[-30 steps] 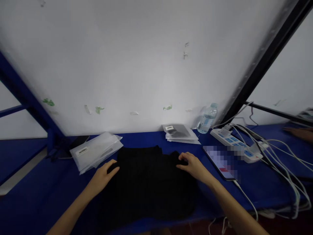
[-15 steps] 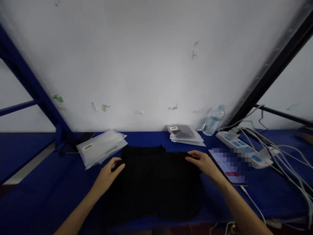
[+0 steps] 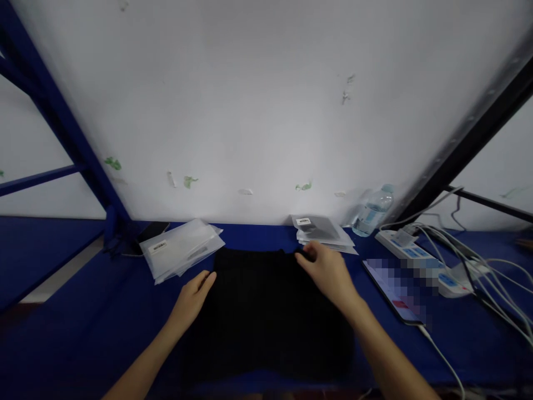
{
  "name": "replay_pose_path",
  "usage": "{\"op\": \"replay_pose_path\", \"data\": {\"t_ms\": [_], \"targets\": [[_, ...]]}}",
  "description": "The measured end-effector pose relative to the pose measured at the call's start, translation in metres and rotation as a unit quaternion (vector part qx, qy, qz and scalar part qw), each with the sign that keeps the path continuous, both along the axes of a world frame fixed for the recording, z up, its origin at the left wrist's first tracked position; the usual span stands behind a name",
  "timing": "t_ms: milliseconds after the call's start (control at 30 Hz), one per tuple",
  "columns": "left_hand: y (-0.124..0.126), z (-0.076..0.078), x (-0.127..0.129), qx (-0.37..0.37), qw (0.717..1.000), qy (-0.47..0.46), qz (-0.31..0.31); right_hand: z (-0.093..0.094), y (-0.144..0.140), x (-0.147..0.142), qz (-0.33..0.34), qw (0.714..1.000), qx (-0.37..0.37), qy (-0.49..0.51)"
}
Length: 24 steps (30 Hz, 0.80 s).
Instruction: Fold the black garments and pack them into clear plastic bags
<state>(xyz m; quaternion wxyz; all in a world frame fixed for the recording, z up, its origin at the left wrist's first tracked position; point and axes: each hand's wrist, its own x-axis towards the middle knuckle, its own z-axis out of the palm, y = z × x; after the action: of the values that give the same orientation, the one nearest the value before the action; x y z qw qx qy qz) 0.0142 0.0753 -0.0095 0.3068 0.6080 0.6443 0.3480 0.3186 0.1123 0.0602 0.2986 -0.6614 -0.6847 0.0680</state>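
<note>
Black shorts (image 3: 262, 311) lie spread on the blue table, waistband toward the wall. The dark cloth hides most seams and folds. My left hand (image 3: 192, 300) pinches their left edge between thumb and fingers, a little below the waistband. At the upper right corner, my right hand (image 3: 327, 272) is closed on the waistband, its fingertips partly hidden behind the thumb and cloth.
Clear bags with a barcode label (image 3: 179, 250) lie at the back left, and packed bags (image 3: 322, 230) at the back right. A water bottle (image 3: 373, 211), a power strip (image 3: 410, 250) with tangled cables and a charging phone (image 3: 391, 289) occupy the right side.
My right hand has moved left and toward the wall, from the shorts' right side to the waistband corner. The waistband now lies straighter. My left hand keeps its hold on the left edge.
</note>
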Motion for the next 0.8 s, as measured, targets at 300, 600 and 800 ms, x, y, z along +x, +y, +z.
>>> {"op": "replay_pose_path", "data": {"t_ms": [300,600,800], "targets": [[-0.001,-0.001,0.000,-0.001,1.000,-0.013,-0.009,-0.039,-0.029,-0.092,0.173,0.982,-0.069,0.009],[0.000,0.001,-0.002,-0.008,0.999,-0.034,-0.011,-0.063,-0.030,-0.018,0.004,0.994,-0.095,0.060],[-0.005,0.005,0.008,-0.006,0.999,-0.016,-0.048,-0.055,-0.022,-0.014,0.008,0.991,-0.112,0.069]]}}
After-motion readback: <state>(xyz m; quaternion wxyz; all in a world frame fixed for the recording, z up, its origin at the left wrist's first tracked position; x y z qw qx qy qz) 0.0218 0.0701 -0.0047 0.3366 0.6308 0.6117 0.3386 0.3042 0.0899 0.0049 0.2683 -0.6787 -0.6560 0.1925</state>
